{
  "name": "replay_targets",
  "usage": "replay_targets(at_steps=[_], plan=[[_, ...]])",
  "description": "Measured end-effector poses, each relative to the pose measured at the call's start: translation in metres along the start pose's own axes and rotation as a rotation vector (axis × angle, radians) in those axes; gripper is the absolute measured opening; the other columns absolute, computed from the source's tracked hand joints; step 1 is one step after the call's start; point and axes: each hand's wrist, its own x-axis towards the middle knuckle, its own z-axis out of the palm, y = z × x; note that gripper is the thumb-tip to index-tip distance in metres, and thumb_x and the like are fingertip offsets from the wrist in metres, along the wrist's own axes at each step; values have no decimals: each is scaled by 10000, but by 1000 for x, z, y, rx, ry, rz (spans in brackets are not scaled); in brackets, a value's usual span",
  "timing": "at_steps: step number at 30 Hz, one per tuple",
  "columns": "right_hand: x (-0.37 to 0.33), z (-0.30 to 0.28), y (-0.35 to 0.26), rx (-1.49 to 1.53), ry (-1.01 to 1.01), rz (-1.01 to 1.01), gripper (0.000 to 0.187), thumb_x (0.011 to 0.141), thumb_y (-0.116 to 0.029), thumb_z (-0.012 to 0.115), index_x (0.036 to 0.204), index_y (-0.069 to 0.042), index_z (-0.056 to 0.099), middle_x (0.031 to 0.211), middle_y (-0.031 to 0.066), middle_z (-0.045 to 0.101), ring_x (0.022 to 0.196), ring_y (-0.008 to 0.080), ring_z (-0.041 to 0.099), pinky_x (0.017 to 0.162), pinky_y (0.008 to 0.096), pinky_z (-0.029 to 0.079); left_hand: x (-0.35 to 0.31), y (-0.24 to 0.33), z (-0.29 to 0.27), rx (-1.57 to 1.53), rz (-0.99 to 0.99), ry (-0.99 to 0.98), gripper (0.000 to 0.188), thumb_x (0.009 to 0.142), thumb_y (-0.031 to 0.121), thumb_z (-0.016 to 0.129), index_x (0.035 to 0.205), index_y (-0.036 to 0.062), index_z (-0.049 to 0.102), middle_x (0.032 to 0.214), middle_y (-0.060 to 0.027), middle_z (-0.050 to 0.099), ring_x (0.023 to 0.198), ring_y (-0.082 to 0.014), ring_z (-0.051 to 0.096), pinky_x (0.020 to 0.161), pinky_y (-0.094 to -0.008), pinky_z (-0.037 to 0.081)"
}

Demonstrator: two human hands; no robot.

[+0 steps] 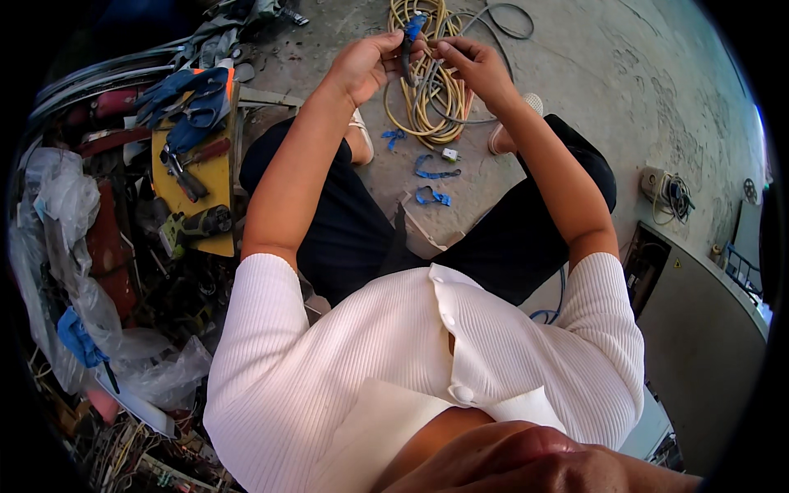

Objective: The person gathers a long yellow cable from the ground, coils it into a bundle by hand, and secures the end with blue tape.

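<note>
My left hand [366,66] pinches a dark, cable-like piece with blue wrapping [414,26] near its upper end. Its dark lower end points down between my hands. Close to its right side, my right hand [478,72] has thumb and fingertips pressed together; whatever lies between them is too small to make out. Behind and below both hands, a coil of yellow and grey cable [444,103] lies on the concrete floor. Scraps of blue material [432,195] rest on the floor between my feet, beside a small white-and-green block [449,154].
At my left a yellow board [193,185] carries blue gloves [201,107], pliers [185,174] and a green-black power tool [197,228]. Clear plastic sheeting [70,222] and scrap are piled beyond it. A grey metal cabinet [699,316] and a corded device [667,195] stand at my right.
</note>
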Motion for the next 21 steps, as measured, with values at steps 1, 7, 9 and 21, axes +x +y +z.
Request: replay_targets(at_steps=[1, 7, 9, 21], plan=[[-1, -1, -9, 78, -3, 44, 295, 920, -299, 532, 1061, -61, 633, 914, -21, 620, 830, 58, 540, 751, 210, 440, -1, 0, 2, 37, -1, -14, 265, 941, 189, 460, 1124, 24, 557, 1023, -59, 629, 969, -154, 602, 878, -305, 470], [3, -15, -12, 621, -96, 305, 274, 916, -305, 531, 1070, -91, 603, 992, -19, 626, 874, 69, 569, 775, 220, 449, -10, -3, 20, 238, 27, -93, 282, 888, 206, 576, 1126, 56, 562, 1018, -35, 627, 983, -128, 594, 874, -258, 446], [6, -20, -8, 672, -146, 315, 258, 910, -309, 540, 1050, -103, 608, 984, -24, 628, 869, 62, 569, 774, 216, 446, -11, -5, 23, 235, 37, -90, 305, 865, 217, 616, 1123, 64, 566, 1013, -27, 627, 978, -121, 593, 862, -247, 439], [-7, -18, -36, 253, -83, 180, 339, 837, -380, 639, 1019, -94, 640, 930, -30, 635, 836, 47, 559, 740, 190, 443, -4, -15, 19, 492, 383, 64, 254, 739, 148, 758, 917, 51, 605, 850, -9, 631, 801, -77, 582, 705, -207, 454]])
